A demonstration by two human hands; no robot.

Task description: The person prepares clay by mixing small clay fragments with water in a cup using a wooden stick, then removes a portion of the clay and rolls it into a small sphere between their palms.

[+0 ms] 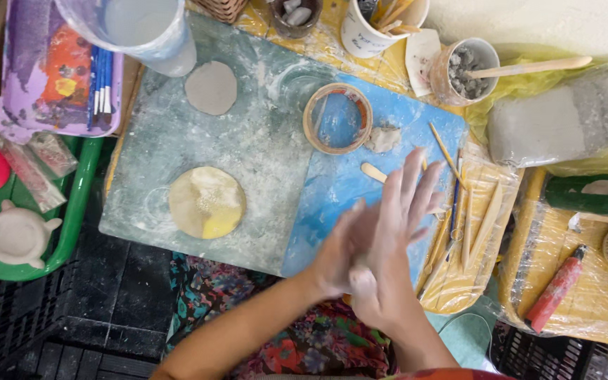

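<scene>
I see my right hand [395,232] pressed flat over my left hand [346,257]; what they hold is hidden. A wide stroke could knock the wooden tools [469,225] just beside them off the bench [248,155].

Dusty clay, wood and crinkled plastic

Matt grey clay disc [210,87] on a chalky, powder-smeared board [248,155]; smooth pale wooden modelling tools [483,225]; glossy wrinkled plastic wrap over the yellow counter [585,295]; both hands [378,253] coated in dry whitish clay film

Open board [262,155] between clay disc [211,87] and yellow disc [207,202]; tape ring [338,118], wooden tools [473,225] crowd right side.
</scene>
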